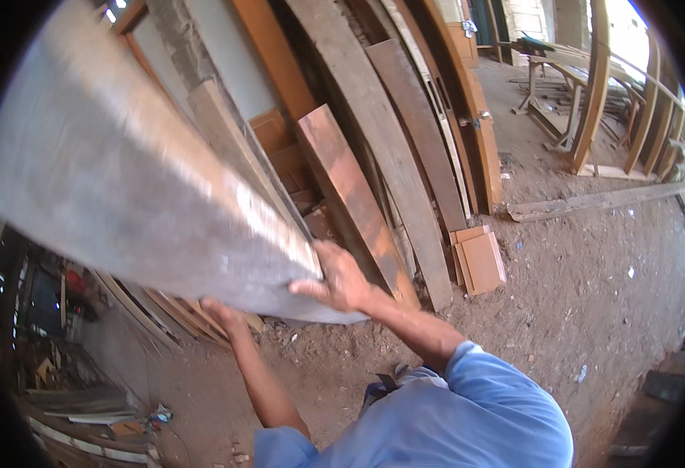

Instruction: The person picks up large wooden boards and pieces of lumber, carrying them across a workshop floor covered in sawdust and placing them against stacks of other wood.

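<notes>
A long, wide, thick wooden plank [147, 187] with a grey face and a paler edge slants from the upper left down toward my body. It looks blurred along its upper part. On its right edge, my right hand [338, 277] grips the plank, with the thumb on the grey face and the fingers round the pale edge. My left hand [221, 316] holds the opposite, lower edge, its fingers partly hidden by the wood. The plank's low end is near the dirt floor; whether it touches the ground I cannot tell.
Boards and door frames lean in a row ahead, among them a reddish-brown board [354, 199] close to my right hand. Small flat brown panels [479, 261] stand at their foot. A beam [600, 201] lies on the dirt floor, before a wooden trestle [565, 86]. More timber [85, 405] lies at lower left.
</notes>
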The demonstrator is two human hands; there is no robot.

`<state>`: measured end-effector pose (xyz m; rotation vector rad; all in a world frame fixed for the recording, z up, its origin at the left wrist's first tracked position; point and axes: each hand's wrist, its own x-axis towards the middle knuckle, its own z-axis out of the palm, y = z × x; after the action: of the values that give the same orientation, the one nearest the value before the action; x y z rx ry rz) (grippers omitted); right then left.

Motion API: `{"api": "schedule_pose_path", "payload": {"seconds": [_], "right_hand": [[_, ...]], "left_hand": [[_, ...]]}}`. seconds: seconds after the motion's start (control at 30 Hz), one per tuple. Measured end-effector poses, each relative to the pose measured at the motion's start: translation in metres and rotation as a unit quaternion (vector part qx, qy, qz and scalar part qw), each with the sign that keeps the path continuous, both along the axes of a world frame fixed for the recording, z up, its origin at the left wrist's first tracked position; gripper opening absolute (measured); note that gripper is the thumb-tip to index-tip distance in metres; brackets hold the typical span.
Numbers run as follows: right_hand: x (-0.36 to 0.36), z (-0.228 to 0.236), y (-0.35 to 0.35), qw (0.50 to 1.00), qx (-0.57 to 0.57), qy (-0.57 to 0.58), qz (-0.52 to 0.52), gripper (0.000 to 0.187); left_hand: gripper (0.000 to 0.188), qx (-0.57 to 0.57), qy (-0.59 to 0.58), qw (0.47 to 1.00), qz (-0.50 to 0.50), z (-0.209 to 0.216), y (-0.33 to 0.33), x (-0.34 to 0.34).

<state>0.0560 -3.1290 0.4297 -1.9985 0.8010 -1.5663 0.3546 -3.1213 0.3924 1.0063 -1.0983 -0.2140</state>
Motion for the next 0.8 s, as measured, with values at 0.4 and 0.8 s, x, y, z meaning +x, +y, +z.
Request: {"api": "schedule_pose_path", "payload": {"seconds": [0.4, 0.8], "right_hand": [[0.029, 0.028, -0.178, 0.995, 0.094, 0.025, -0.023, 0.069], [-0.089, -0.108, -0.214, 0.938, 0.282, 0.127, -0.157, 0.064]], "left_hand": [[0.097, 0.115, -0.126, 0.985, 0.005, 0.039, -0.180, 0.035], [0.090, 0.109, -0.148, 0.974, 0.130, 0.079, -0.387, 0.002]]}}
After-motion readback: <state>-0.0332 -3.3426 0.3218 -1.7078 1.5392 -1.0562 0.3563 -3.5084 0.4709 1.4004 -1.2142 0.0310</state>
